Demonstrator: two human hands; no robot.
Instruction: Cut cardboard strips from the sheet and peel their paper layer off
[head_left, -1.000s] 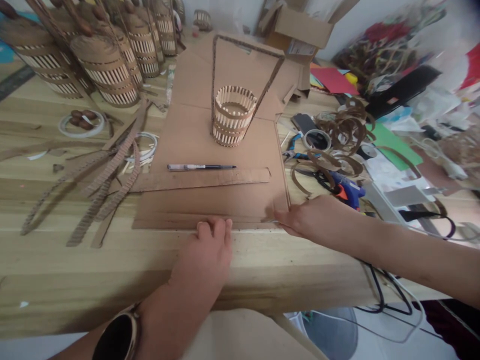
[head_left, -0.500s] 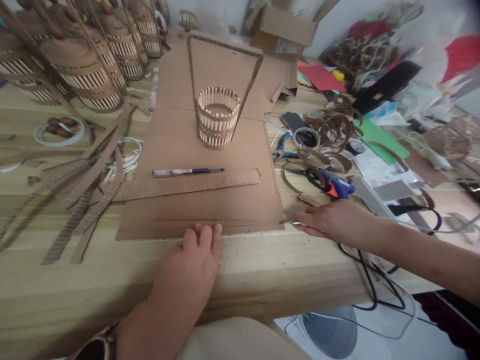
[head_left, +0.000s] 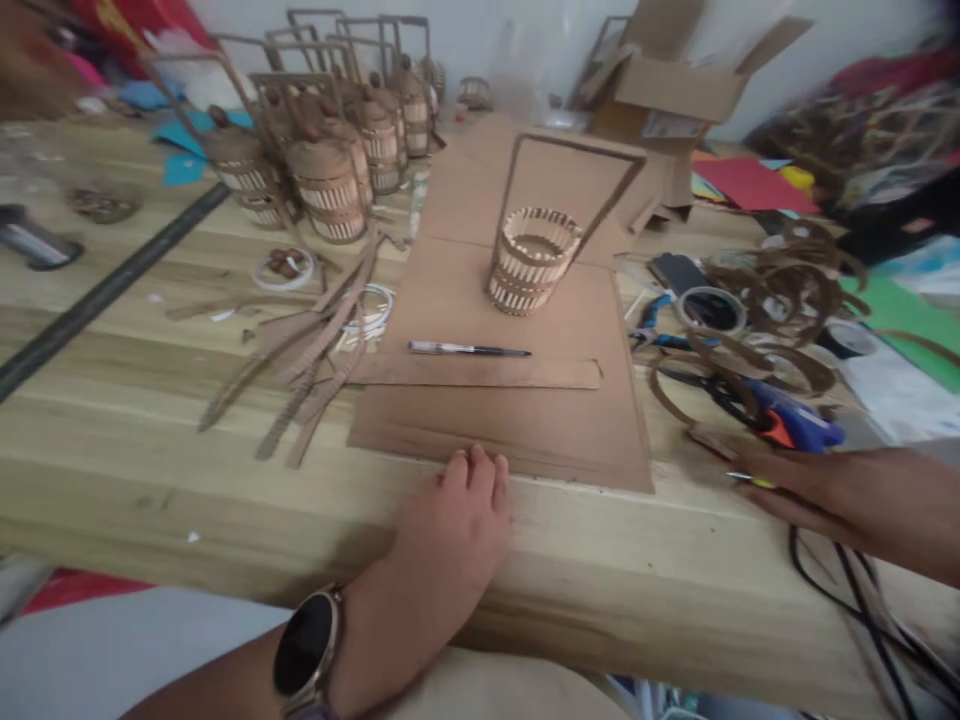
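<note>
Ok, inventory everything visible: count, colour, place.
Sheet: one, brown, centre
Basket: one, tan, on sheet
Pen: one, clear and black, on sheet
Strip: one, brown, on sheet
Ridged strips: several, brown, left
Curled strips: several, brown, right
Lidded baskets: several, brown, back left
Bar: one, black, left
Box: one, brown, back
Pliers: one, blue, right
Glue gun: one, blue, right
Blurred clutter: uncounted, mixed, edges
Left hand: one, sheet's near edge
Right hand: one, right, holding tool

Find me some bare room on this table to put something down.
Widest is the table's front left, between the dark bar and the loose strips, with a small white scrap. Another patch borders the front edge, between your left hand and the black cables. Right of the cardboard sheet, pliers, glue gun and right hand crowd things.
</note>
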